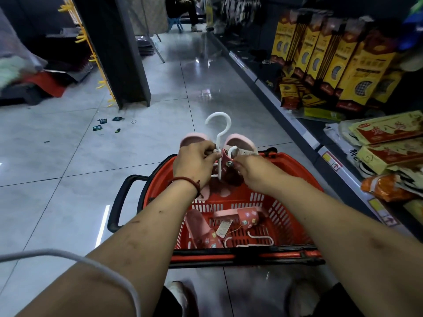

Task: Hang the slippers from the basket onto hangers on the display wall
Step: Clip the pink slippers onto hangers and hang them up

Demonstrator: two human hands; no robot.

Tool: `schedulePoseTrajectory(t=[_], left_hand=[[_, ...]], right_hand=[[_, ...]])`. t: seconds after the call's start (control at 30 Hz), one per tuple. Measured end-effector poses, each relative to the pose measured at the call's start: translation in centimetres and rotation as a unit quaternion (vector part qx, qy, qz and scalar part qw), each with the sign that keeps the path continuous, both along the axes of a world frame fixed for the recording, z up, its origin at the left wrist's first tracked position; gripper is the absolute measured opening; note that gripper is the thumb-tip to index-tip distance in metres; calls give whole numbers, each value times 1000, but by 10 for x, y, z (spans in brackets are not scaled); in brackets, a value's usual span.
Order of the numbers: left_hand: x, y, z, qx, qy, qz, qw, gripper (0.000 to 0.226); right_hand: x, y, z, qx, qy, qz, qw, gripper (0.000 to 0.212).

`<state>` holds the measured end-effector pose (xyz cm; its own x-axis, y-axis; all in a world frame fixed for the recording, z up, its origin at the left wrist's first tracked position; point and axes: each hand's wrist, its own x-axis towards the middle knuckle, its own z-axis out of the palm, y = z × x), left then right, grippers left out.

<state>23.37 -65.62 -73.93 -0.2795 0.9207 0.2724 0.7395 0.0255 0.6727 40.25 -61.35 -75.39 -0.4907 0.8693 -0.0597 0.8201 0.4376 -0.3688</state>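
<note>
Above the red basket [295, 177] I hold a white hanger [218, 131] with a pair of pink-soled maroon slippers [238, 143] on it. My left hand [194, 165] pinches the hanger's left arm beside the left slipper. My right hand [249, 170] grips the right slipper at the hanger's right loop. The hook points up and away from me. Inside the basket lie two more maroon slippers [203, 229] with a paper tag, and a spare white hanger [256, 241].
Shelves with yellow packaged goods [332, 65] run along the right. A dark pillar with yellow pegs [114, 53] stands at the left. Small scraps [103, 124] lie on the grey tile floor. A seated person's legs [192, 14] show at the far end of the aisle.
</note>
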Motion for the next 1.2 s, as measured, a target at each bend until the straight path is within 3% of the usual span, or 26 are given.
schedulePoseTrajectory(t=[0.1, 0.17, 0.23, 0.4, 0.47, 0.67, 0.83, 0.97, 1.03, 1.1, 1.2], left_hand=[[1, 2, 2, 8, -43, -15, 999, 8], [4, 1, 4, 1, -93, -29, 995, 6], [7, 1, 4, -12, -129, -40, 991, 5], [17, -1, 5, -19, -130, -72, 989, 12], [22, -2, 9, -17, -124, -72, 990, 10], [34, -11, 30, 15, -151, -23, 988, 10], [59, -36, 63, 124, -132, -51, 982, 15], [82, -60, 92, 209, -16, -90, 974, 32], [94, -70, 107, 195, -10, -88, 977, 39], [110, -77, 121, 135, -75, -113, 982, 52], [140, -75, 141, 50, -139, -170, 974, 44]], right_hand=[[1, -1, 0, 18, 18, 16, 1000, 15], [2, -2, 1, 48, 90, -15, 995, 6], [0, -2, 4, 39, 185, -92, 978, 10], [-4, -5, 13, -190, 348, -192, 898, 10], [-1, -8, 15, -212, 365, -207, 883, 14], [3, -23, 30, -143, 406, -242, 869, 27], [26, -54, 76, -77, 435, -252, 861, 14], [69, -81, 116, -26, 465, -248, 849, 12], [94, -95, 135, -13, 476, -252, 842, 12], [118, -110, 151, -3, 474, -261, 841, 11], [153, -129, 166, 13, 464, -280, 840, 14]])
